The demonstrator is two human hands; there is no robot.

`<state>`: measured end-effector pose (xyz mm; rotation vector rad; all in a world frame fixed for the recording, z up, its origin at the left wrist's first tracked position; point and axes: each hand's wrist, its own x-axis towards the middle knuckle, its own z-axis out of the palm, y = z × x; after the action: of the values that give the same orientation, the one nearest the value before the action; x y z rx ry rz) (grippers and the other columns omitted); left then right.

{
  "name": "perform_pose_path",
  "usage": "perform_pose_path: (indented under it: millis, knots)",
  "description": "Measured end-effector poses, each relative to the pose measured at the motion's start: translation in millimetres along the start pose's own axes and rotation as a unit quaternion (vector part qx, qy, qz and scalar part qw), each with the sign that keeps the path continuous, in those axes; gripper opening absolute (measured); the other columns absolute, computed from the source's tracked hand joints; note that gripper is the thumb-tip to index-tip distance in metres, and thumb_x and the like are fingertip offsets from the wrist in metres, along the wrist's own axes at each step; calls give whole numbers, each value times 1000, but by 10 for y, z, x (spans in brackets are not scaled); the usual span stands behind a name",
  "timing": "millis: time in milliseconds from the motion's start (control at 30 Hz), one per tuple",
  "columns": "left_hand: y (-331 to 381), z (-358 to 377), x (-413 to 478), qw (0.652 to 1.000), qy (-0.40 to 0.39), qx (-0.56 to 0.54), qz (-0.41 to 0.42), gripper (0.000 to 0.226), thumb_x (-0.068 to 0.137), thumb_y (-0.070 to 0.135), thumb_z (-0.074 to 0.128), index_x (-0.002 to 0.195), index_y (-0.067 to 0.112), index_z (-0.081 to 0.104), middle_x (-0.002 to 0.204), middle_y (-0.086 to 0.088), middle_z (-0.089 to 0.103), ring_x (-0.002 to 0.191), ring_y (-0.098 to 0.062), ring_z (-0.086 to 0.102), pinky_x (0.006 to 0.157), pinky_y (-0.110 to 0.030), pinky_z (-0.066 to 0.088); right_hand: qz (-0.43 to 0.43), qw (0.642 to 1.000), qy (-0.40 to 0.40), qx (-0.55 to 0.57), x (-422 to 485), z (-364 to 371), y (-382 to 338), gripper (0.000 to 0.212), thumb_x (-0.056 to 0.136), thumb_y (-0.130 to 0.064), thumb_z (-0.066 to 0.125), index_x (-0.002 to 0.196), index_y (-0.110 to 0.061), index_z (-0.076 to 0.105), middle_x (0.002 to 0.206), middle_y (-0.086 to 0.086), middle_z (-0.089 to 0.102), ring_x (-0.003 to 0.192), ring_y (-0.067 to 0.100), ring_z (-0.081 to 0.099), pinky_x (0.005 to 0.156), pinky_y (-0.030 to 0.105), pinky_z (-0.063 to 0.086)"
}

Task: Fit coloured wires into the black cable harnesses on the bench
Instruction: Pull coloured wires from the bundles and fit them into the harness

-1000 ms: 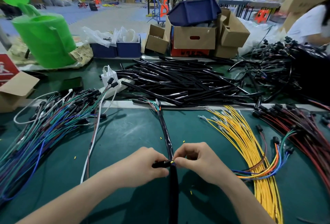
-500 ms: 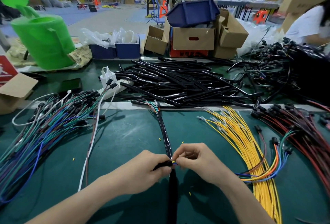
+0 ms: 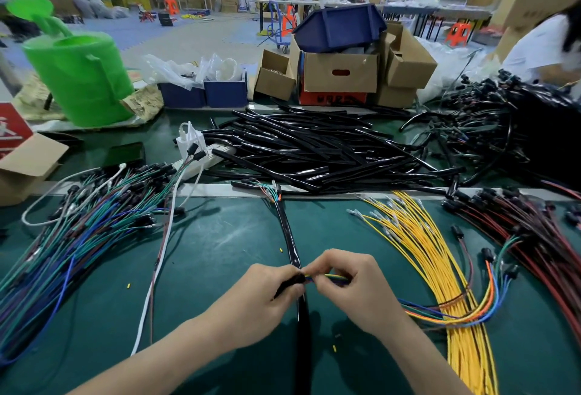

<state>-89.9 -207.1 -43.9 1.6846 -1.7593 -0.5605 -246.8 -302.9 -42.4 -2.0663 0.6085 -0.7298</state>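
Hands meet near centre of the desk (image 3: 204, 253). Left hand (image 3: 267, 295): grip curled tight round the end of a black harness sleeve (image 3: 294, 280), mouth facing right. Right hand (image 3: 355, 287): fingertips pinch a thin bunch of coloured wires (image 3: 330, 276), yellow and blue showing, long axis left-to-right, tips at the mouth; inside or only touching, cannot tell. Feed likely goes leftward, right grip pushing. Tails trail right across the yellow wire pile (image 3: 440, 253). Beyond: heap of black sleeves (image 3: 314, 149).

Left hand (image 3: 267, 295) grips black sleeve (image 3: 290, 281); right hand (image 3: 352, 287) pinches coloured wires (image 3: 333, 277).
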Motion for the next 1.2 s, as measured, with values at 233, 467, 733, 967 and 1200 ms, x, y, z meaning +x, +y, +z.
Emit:
perform_pose_path:
  millis: [233,467,733,967,1200]
  knots:
    - [28,-79,77,995,-83,51,-25,17,97,24,48,92,13,60,56,11,44,50,-8,38,50,-15,29,-39,998,-5,-50,-19,-8,-6,10,77,-18,63,79,-27,65,70,-15,62,54,2,48,55,10,33]
    - [25,-139,117,977,-181,114,-23,19,96,32,45,82,21,52,61,8,46,56,-12,40,59,-27,35,19,998,-63,13,-16,-25,-20,15,79,-11,60,76,-27,59,66,-9,60,55,15,49,55,24,39]
    - [66,-70,148,990,-121,66,-30,24,96,34,49,86,13,56,63,7,47,58,-9,41,58,-23,37,9,998,-62,-17,-1,-53,-10,12,81,-16,47,77,-27,50,64,-11,54,59,19,48,59,37,41]
    - [1,-225,92,957,-162,-204,-131,23,99,21,47,90,19,68,66,1,55,49,-9,45,51,-19,39,37,993,-90,65,9,-128,21,6,79,-19,66,77,-23,61,78,3,70,70,26,61,67,39,48]
    - [45,-237,111,944,-190,-217,-161,24,100,21,46,92,13,67,58,9,55,44,-5,42,44,-17,39,55,984,-129,114,22,-155,90,8,81,-8,71,85,-14,67,84,3,74,84,18,71,78,25,52]
